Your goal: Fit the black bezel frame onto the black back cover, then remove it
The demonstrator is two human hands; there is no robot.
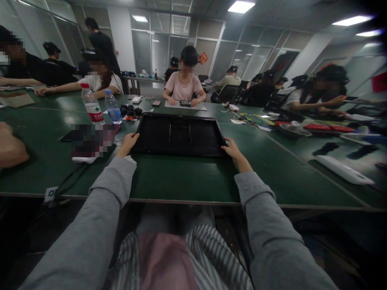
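Observation:
A flat black rectangular panel [179, 135], like the back of a monitor, lies on the green table [181, 181] in front of me. My left hand [128, 143] grips its near left corner, fingers curled over the edge. At the near right corner my right hand [232, 150] holds the rim. Both arms are stretched out in grey sleeves.
Two water bottles [93, 105] stand left of the panel, with a blurred dark item [90, 141] and a cable beside it. A person in pink [184, 82] sits across the table. Tools and cables [302, 129] lie on the right. Another person's hand [10, 147] rests at far left.

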